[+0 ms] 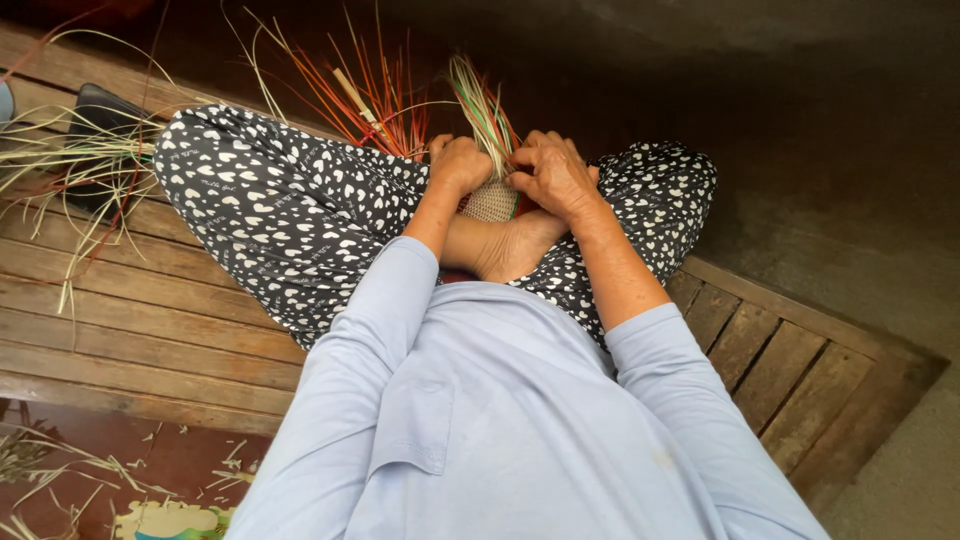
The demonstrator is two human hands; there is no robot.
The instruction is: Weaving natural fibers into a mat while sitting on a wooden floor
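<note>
Woven piece [492, 200] (tan, unfinished), between both hands, left hand [460, 163] and right hand [552, 172] fingers grasping it

Two hands work at one small woven piece [492, 201]: the left hand [460, 163] and the right hand [553, 174], both closed on it. One bundle of green and pale strips [482, 112] rises just behind the woven piece. One dark bag [98, 125] lies far left of it.

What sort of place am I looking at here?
Probably a home weaving spot, not a factory: the person sits cross-legged on a slatted wooden platform, both hands on a small woven piece, with loose coloured strips and dry fibres scattered about.
</note>
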